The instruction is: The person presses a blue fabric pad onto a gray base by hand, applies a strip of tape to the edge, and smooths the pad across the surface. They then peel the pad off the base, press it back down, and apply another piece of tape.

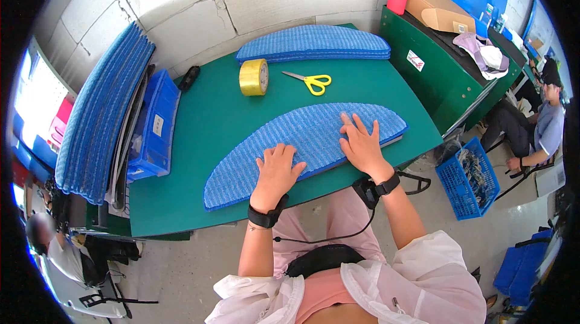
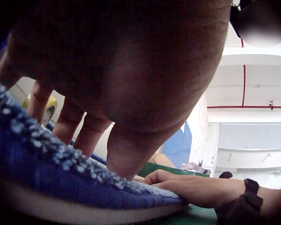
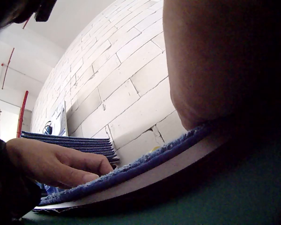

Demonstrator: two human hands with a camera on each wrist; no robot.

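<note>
A blue ribbed half-moon mat (image 1: 290, 142) with dark blue edging lies on the green table (image 1: 205, 103), its straight side toward me. My left hand (image 1: 275, 173) rests on its left half, fingers spread over the pile. On the right half, my right hand (image 1: 364, 147) lies with its fingers apart on the surface. From the wrist views, the mat's pile (image 2: 61, 150) is fluffy, and a pale layer (image 3: 145, 180) shows under the blue edge. Beyond the mat are a roll of yellow tape (image 1: 254, 77) and yellow-handled scissors (image 1: 314, 83).
More half-moon mats (image 1: 314, 43) lie stacked at the table's back. At the left stand a tall stack of blue mats (image 1: 103, 118) and a blue bin (image 1: 158, 133). A green cabinet (image 1: 423, 76) borders the right side, with a blue basket (image 1: 466, 182) on the floor.
</note>
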